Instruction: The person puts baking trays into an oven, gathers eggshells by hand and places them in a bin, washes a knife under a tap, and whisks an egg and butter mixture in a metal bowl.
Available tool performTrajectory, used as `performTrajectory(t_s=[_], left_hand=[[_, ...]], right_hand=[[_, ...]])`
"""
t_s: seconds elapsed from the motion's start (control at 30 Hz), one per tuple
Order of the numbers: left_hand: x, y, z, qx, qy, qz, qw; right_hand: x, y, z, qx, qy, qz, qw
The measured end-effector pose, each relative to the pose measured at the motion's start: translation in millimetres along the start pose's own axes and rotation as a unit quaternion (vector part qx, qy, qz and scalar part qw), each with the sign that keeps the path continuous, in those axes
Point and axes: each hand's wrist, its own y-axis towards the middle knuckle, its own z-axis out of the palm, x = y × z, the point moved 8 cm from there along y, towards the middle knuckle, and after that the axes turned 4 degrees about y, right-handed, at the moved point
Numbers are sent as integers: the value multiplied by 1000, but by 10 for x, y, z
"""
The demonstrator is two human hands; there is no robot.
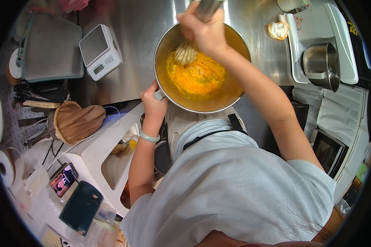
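A round metal mixing bowl (240, 46) is in front of me at the steel counter's near edge. Thick yellow-orange mixture (198, 78) coats its bottom and shows streaks. My right hand (203, 32) is closed around the metal handle of a whisk (185, 54), whose wires reach down into the mixture at the bowl's left side. Down at the bowl's lower left, my left hand (153, 103) grips its side handle (159, 95); some of those fingers are hidden behind the rim. A pale bangle (149, 136) circles my left wrist.
Left of the bowl lies a white kitchen scale (99, 51), beside a green-edged tray (52, 47). A brown cloth bag (79, 121) and a lit phone (64, 180) are farther down. At right, a metal pot (320, 64) sits by a white appliance (343, 45), near cracked eggshells (278, 28).
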Motion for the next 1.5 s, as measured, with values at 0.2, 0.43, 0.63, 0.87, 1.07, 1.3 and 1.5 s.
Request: performTrajectory(t_s=[0.2, 0.43, 0.63, 0.87, 1.07, 1.3, 1.5], left_hand=[[-31, 4, -26, -19, -13, -2, 1000], [-40, 15, 5, -4, -13, 4, 1000], [-19, -1, -16, -20, -14, 6, 1000], [-8, -4, -1, -19, -18, 1, 1000], [2, -1, -12, -24, -8, 1, 1000], [-12, 6, -5, -23, -5, 3, 1000], [-52, 9, -24, -25, -12, 3, 1000]], right_hand=[[-80, -372, -45, 145, 91, 271, 947], [101, 12, -114, -47, 35, 25, 998], [-77, -378, 33, 91, 183, 274, 940], [22, -44, -238, -66, 36, 76, 994], [-31, -302, 102, 107, 127, 218, 962], [32, -27, -7, -13, 48, 52, 997], [-140, -206, 52, 65, 84, 232, 967]])
